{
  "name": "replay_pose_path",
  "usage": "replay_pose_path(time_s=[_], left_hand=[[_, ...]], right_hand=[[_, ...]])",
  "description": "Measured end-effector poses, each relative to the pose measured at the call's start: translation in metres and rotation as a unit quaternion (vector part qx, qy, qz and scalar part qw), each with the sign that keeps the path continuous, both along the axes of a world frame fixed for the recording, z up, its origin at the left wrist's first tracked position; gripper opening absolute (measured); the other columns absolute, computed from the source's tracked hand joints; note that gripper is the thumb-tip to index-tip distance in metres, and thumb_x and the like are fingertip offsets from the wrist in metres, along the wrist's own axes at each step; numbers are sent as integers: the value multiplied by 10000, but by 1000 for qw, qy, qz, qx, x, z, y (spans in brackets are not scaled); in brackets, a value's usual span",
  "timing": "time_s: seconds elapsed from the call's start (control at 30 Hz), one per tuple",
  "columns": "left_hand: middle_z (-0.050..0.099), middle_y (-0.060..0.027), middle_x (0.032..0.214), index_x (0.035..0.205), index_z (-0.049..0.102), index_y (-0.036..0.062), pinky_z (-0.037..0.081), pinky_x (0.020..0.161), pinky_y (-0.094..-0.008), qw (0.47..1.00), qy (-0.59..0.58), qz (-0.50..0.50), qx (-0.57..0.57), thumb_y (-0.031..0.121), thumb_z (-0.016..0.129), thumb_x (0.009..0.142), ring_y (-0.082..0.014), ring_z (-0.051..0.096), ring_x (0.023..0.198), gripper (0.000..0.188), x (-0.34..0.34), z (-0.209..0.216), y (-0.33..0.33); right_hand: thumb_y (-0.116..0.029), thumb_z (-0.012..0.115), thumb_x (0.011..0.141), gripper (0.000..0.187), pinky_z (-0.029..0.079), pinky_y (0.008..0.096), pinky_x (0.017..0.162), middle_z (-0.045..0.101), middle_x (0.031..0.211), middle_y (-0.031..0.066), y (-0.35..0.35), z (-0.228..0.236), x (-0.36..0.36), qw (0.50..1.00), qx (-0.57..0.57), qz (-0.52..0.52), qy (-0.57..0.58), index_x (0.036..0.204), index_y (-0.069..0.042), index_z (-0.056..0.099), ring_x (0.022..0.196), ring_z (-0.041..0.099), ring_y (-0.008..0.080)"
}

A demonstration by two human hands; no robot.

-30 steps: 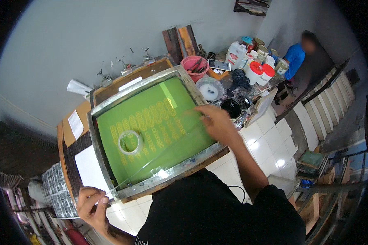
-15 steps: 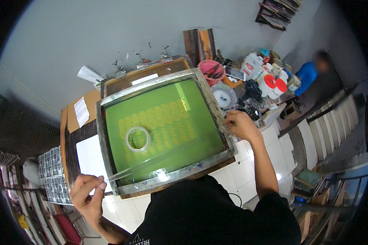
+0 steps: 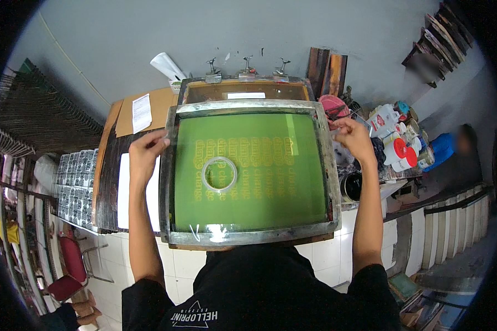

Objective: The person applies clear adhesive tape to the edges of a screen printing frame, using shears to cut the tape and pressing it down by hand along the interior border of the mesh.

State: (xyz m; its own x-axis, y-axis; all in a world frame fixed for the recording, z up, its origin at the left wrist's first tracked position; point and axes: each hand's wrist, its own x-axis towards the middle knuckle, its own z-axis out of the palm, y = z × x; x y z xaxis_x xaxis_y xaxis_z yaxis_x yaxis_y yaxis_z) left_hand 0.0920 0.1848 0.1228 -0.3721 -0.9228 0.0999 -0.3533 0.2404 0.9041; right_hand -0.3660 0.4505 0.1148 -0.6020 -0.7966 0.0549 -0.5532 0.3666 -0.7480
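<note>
A printing screen (image 3: 309, 182) with green mesh and a worn metal frame (image 3: 248, 238) lies in front of me, rows of yellowish lettering across its middle. On the mesh rests a roll of clear tape (image 3: 205, 175). My left hand (image 3: 144, 154) is pinched closed beside the frame's upper left side. At the upper right side, my right hand (image 3: 356, 140) is also closed, its thumb and fingertips together. A thin clear tape strip ran from the left hand across the screen a moment ago; now it hardly shows between the hands.
Behind the screen stands a clamped frame (image 3: 248, 95) with several metal hinge clamps. White paper (image 3: 130, 193) and cardboard (image 3: 127, 118) lie at left. Jars with red lids (image 3: 395, 150), a jug (image 3: 382, 120) and a pink basket (image 3: 335, 106) crowd the right. A person in blue (image 3: 440, 151) is beyond.
My left hand has risen from the near left corner to the upper left side of the frame. My right hand has moved up along the right side. The view has turned and straightened.
</note>
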Motion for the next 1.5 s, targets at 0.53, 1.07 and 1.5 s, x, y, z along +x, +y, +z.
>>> replay_pose_path(time_s=[0.53, 1.07, 1.5], left_hand=[[648, 4, 721, 900, 728, 5, 452, 571, -241, 999, -2, 25, 43, 98, 797, 820, -85, 557, 604, 142, -27, -85, -120], [741, -145, 806, 902, 793, 71, 536, 712, -398, 978, -148, 76, -125, 274, 737, 828, -264, 706, 742, 223, -60, -88, -110], [624, -131, 968, 920, 729, 51, 522, 787, -483, 938, -218, 116, -241, 168, 686, 879, -362, 665, 875, 132, -67, -87, -75]], right_hand=[[-128, 766, 827, 147, 501, 276, 493, 731, 776, 64, -106, -86, -36, 993, -72, -88, -35, 919, -13, 770, 635, 680, 152], [-142, 733, 868, 239, 535, 293, 660, 735, 799, 65, -94, -105, -47, 980, -148, -130, -2, 1023, 39, 757, 699, 658, 131], [-212, 758, 824, 173, 504, 473, 852, 665, 983, 202, -110, -104, -24, 955, -46, -157, 249, 877, -47, 756, 959, 639, 404]])
